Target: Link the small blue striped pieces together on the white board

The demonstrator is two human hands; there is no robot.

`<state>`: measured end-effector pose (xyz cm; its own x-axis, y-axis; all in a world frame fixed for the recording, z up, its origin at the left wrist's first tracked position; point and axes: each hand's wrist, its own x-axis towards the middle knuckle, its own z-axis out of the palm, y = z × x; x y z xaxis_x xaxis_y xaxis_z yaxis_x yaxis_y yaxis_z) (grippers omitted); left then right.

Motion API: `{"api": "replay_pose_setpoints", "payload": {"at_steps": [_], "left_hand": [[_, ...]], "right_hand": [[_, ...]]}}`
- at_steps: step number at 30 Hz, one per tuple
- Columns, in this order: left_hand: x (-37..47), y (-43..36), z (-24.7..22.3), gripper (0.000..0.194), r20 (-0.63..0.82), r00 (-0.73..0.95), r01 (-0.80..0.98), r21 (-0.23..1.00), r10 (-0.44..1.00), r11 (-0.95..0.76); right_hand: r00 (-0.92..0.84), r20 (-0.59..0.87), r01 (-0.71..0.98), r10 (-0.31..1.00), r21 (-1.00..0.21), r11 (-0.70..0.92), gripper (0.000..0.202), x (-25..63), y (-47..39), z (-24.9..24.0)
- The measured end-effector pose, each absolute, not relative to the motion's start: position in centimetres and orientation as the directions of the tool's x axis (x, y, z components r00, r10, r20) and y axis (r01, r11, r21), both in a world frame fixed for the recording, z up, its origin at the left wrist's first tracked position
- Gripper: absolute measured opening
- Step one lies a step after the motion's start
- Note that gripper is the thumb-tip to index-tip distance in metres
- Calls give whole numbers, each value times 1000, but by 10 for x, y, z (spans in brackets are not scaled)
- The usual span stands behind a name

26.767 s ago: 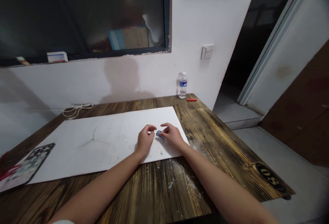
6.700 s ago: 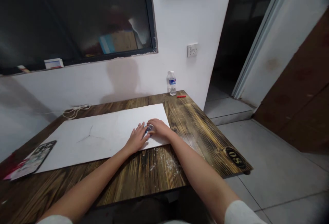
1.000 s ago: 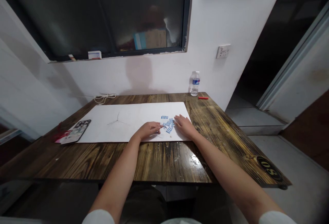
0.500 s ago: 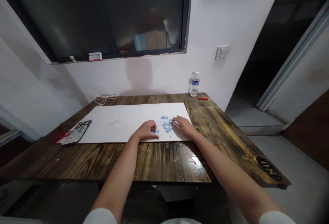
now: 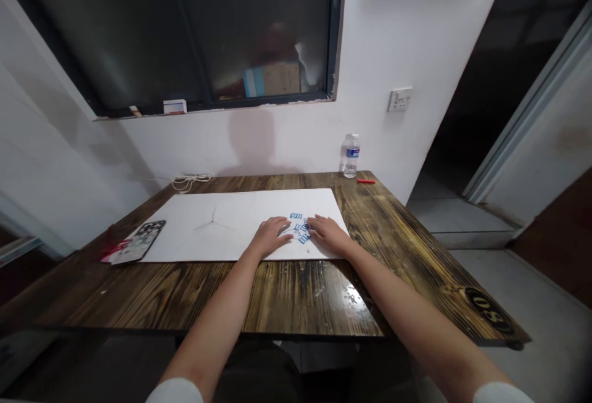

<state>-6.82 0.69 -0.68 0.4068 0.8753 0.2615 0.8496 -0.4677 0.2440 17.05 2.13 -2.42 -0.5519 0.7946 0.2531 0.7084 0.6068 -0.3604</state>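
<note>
Several small blue-and-white pieces [image 5: 304, 239] lie in a loose cluster on a white board [image 5: 240, 208] toward its right end. My left hand [image 5: 271, 236] rests at the left side of the cluster, thumb and fingers apart. At the right side, my right hand [image 5: 327, 232] lies palm down with its fingertips at the edge of the pieces, fingers spread. Neither hand has a visible hold on a piece. What lies under the fingertips is hidden. A pencil-like branching line is marked on the board's left half.
A phone [image 5: 143, 241] and red item [image 5: 115, 245] lie at the board's left end. Behind are a white cable [image 5: 187, 181], a water bottle [image 5: 351, 156] and a red pen-like object [image 5: 366, 181]. The wooden table [image 5: 324, 304] ends near my body.
My left hand has moved right, closer to the cluster and to my right hand. The pieces that were by my left hand are now nearer the others. The view has shifted slightly.
</note>
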Motion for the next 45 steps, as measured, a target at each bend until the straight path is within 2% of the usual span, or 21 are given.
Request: {"api": "replay_pose_setpoints", "payload": {"at_steps": [6, 9, 14, 17, 20, 23, 26, 33, 36, 39, 42, 45], "left_hand": [[-64, 9, -9, 49, 184, 538, 800, 194, 823, -567], [-64, 9, -8, 45, 198, 546, 786, 216, 814, -579], [-62, 7, -3, 39, 219, 545, 775, 238, 809, -586], [-61, 7, -1, 37, 249, 560, 754, 244, 790, -610], [-61, 7, -2, 36, 276, 569, 740, 239, 775, -628], [-62, 8, -3, 36, 277, 570, 742, 230, 774, -629], [-63, 8, -5, 38, 249, 572, 752, 221, 782, -621], [-62, 4, -2, 46, 161, 582, 769, 212, 797, -604], [-61, 0, 3, 47, 150, 630, 729, 224, 762, -646], [-60, -5, 8, 45, 35, 740, 646, 241, 672, -724], [-60, -7, 10, 45, -38, 775, 620, 239, 631, -747], [-62, -7, 10, 45, -2, 752, 643, 218, 659, -734]], "right_hand": [[-596, 252, 695, 763, -315, 647, 53, 156, 27, -23], [-592, 228, 725, 773, -268, 635, 47, 151, 27, -20], [-483, 315, 807, 817, -202, 555, 41, 158, 22, -11], [-431, 339, 827, 836, -223, 516, 42, 162, 22, -8], [-474, 368, 785, 800, -234, 573, 44, 160, 25, -12], [-568, 277, 742, 775, -234, 628, 45, 156, 30, -20], [-563, 211, 763, 799, -238, 601, 44, 156, 30, -24], [-410, 250, 859, 877, -218, 463, 38, 170, 16, -14], [-506, 216, 799, 835, -246, 548, 42, 173, 16, -15], [-602, 133, 741, 788, -274, 613, 49, 175, 20, -21], [-541, 115, 787, 833, -279, 550, 50, 179, 21, -23], [-502, 149, 794, 852, -313, 522, 49, 186, 23, -17]]}}
